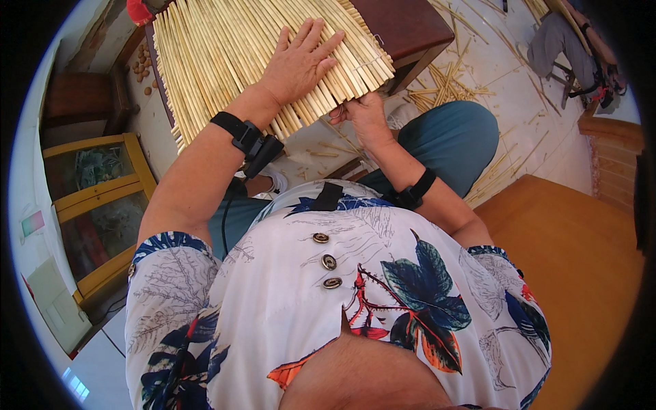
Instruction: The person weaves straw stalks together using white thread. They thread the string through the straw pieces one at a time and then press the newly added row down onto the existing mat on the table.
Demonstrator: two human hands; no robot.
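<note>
A mat of pale yellow reed sticks [212, 58], laid side by side, spreads over a dark red table [427, 31] in front of me. My left hand [298, 67] rests flat on top of the mat with its fingers spread. At the mat's near right corner, my right hand [370, 121] has its fingers bent together just under the stick ends. What those fingers pinch is too small and partly hidden to make out. A thin wire or thread [367, 63] crosses the sticks near the right edge.
Loose cut sticks [447, 85] lie heaped on the pale floor at the right. Another person [560, 48] sits at the upper right. A yellow-framed cabinet [140, 174] stands left, and an orange-brown wooden surface [547, 273] lies to my right. Red cloth [139, 12] touches the table's far left.
</note>
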